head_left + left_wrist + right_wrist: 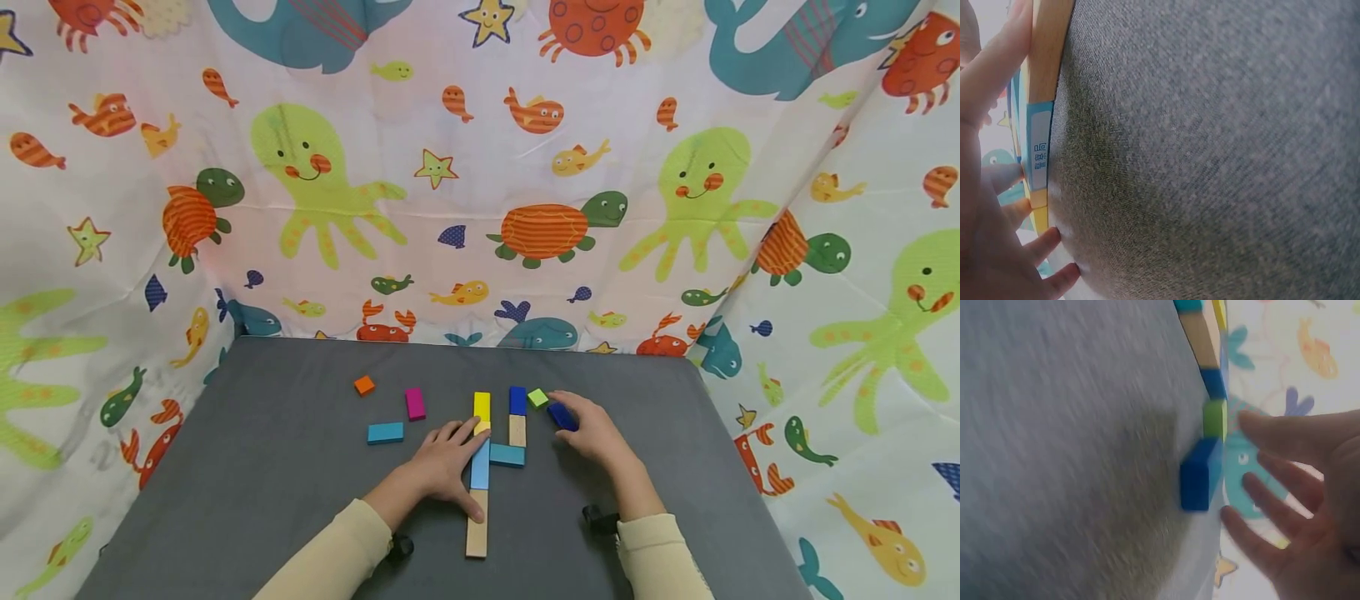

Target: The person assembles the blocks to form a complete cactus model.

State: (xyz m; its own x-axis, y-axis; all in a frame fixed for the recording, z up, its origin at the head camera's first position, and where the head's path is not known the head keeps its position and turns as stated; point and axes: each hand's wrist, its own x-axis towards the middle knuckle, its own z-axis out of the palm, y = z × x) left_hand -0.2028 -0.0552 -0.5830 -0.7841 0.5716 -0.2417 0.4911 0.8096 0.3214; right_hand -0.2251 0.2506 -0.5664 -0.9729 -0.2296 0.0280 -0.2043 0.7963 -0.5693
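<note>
My left hand (442, 465) rests with spread fingers over a straight column of blocks. Its thumb lies on the plain wooden block (477, 540) at the near end, and its fingertips reach the light blue block (480, 468) and the yellow block (482, 403) at the far end. In the left wrist view, printed characters show on the side of the light blue block. My right hand (596, 432) hovers with loosely spread fingers beside a tilted dark blue block (1195, 481). In the right wrist view a gap separates the fingers from that block. A lime green cube (537, 398) sits just beyond it.
A teal block (507, 456) juts right from the column, with a small wooden block (517, 431) and another dark blue block (517, 400) running away from it. Left of the column lie a blue block (386, 433), a magenta block (415, 404) and an orange cube (364, 385).
</note>
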